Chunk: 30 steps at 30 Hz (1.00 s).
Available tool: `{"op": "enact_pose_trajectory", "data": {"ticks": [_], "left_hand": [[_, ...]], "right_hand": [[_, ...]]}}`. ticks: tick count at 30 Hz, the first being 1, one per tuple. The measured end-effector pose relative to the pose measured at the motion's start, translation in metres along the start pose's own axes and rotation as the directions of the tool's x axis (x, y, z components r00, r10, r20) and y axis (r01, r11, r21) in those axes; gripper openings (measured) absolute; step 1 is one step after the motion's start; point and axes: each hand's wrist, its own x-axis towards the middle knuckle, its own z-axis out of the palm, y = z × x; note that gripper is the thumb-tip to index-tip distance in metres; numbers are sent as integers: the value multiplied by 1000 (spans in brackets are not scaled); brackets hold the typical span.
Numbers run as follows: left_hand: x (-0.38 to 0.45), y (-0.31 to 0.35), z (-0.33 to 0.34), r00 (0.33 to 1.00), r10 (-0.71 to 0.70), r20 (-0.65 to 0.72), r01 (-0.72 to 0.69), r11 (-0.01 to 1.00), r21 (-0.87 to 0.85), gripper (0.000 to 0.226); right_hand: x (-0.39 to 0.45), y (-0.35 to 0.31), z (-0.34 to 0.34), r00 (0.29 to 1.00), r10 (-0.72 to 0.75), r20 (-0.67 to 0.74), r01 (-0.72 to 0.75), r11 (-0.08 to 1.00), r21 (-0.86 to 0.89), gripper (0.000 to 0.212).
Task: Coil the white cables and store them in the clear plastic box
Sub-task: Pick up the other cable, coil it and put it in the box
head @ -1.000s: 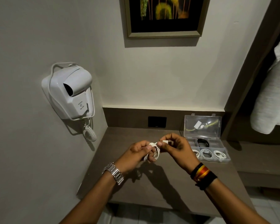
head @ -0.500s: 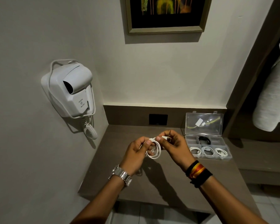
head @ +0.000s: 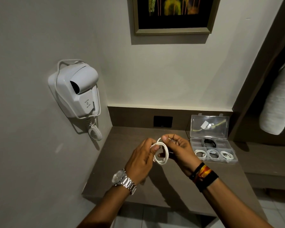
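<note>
Both hands hold one white cable (head: 162, 159) wound into a small round coil above the brown counter. My left hand (head: 142, 159) pinches the coil's left side, and my right hand (head: 179, 151) pinches its top between thumb and forefinger. The clear plastic box (head: 232, 159) stands open at the back right of the counter, lid upright against the wall. Three coiled white cables (head: 212, 153) lie in its front compartments, and a black cable (head: 210, 143) lies in a rear one.
A white wall-mounted hair dryer (head: 77, 89) with a curly cord hangs on the left wall. A dark socket plate (head: 162, 121) sits in the back panel. A framed picture (head: 173, 15) hangs above. A white towel (head: 280, 99) hangs at right. The brown counter (head: 122, 162) ends near my wrists.
The coil has grown rounder and hangs more openly between my fingers. My hands stayed together above the counter, with the right thumb shifted onto the coil's top.
</note>
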Motion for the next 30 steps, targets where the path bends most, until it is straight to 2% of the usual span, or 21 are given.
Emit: {"op": "enact_pose_trajectory", "data": {"ticks": [5, 8, 12, 14, 16, 18, 22, 25, 27, 30], "left_hand": [[-11, -4, -1, 996, 32, 78, -32, 999, -5, 22], [-12, -1, -2, 994, 49, 103, -52, 998, 35, 20], [-13, -1, -3, 994, 26, 102, -36, 995, 94, 26], [-15, -1, -6, 996, 20, 88, -29, 994, 101, 29], [-15, -1, -8, 998, 30, 58, -37, 990, 139, 34], [-13, -2, -10, 998, 42, 35, -48, 980, 191, 40], [-11, -3, -8, 998, 58, 7, -57, 954, 294, 44], [-11, -8, -10, 998, 51, -37, -35, 939, 342, 45], [-10, -10, -11, 998, 45, -33, -30, 931, 363, 46], [-11, -8, -11, 998, 54, -15, -43, 913, 406, 45]], "right_hand": [[-1, 5, 2, 998, 42, -54, -39, 998, 55, 21], [-2, 6, 5, 996, 8, -94, -6, 1000, 23, 21], [-2, 3, 3, 983, -170, -72, 153, 968, -198, 15], [-1, 3, -1, 975, -222, -31, 202, 932, -302, 3], [0, 6, -6, 970, -244, 1, 219, 871, -440, 14], [-5, 8, -7, 987, -148, 57, 158, 883, -442, 21], [-13, 7, -3, 987, 94, 129, -63, 972, -227, 16], [-14, -2, -5, 965, 224, 137, -204, 968, -148, 37], [-17, -7, -6, 954, 260, 151, -242, 962, -128, 45], [-21, -10, -8, 966, 194, 169, -181, 979, -91, 42]]}}
